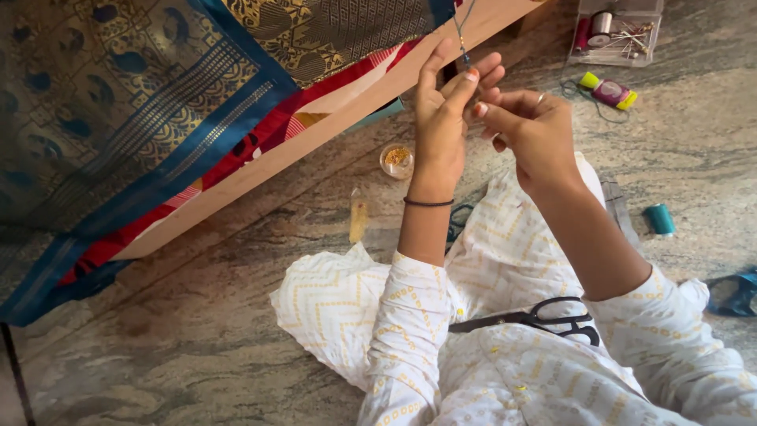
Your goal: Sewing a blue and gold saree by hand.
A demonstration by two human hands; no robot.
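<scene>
Nearest the camera, at 6 o'clock: black-handled scissors [536, 319] lie on the lap, on the white garment with yellow zigzag print [489, 260].

Centre, toward 12 o'clock: left hand [441, 118] raised, palm edge up, a dark band at the wrist. Its fingers are held close together, and thumb and forefinger tips pinch a thin dark thread [464, 31] that runs up out of frame. Right hand [528, 126] sits just beside it at 1 o'clock, fingertips touching the left fingers; forefinger and thumb pressed together at the same thread, ring on one finger.

Floor, 10 o'clock of the hands: small round dish of gold beads [397, 158].

At 3 o'clock: teal thread spool [659, 218].

Farther, 1–2 o'clock: pink spool with yellow ends [609, 91], then a clear box of sewing bits [615, 35].

Farthest, 10–11 o'clock: wooden frame [331, 126] carrying blue-and-gold patterned fabric [118, 102].
</scene>
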